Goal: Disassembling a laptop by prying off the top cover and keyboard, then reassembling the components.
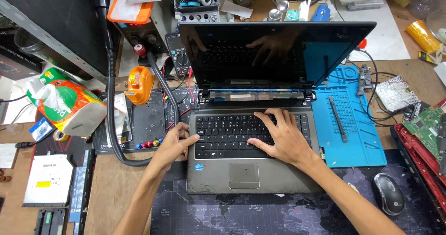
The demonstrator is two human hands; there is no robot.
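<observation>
The open grey laptop (pixel 260 137) is sitting mid-bench on a dark map-printed mat (pixel 260 216), screen dark. The right hand (pixel 281 135) is lying flat on the keyboard, fingers spread, gripping nothing. The left hand (pixel 174 144) is bracing the laptop's left edge, thumb touching the keys, not clamped. A blue work mat (pixel 353 142) is lying just right; a mouse (pixel 389 193) is resting nearby.

Laptop (pixel 253 137): grey palm rest, brushed-metal look, scuffed and dusty; black matt plastic keys; screen glossy, reflecting hands. Repair mat (pixel 353 137) at laptop's right edge: blue rubbery, matt, ribbed. Desk mat (pixel 278 212): dark printed cloth, matt. Tabletop (pixel 111 193): bare wood, dull. Mouse (pixel 389 194): glossy black plastic.
</observation>
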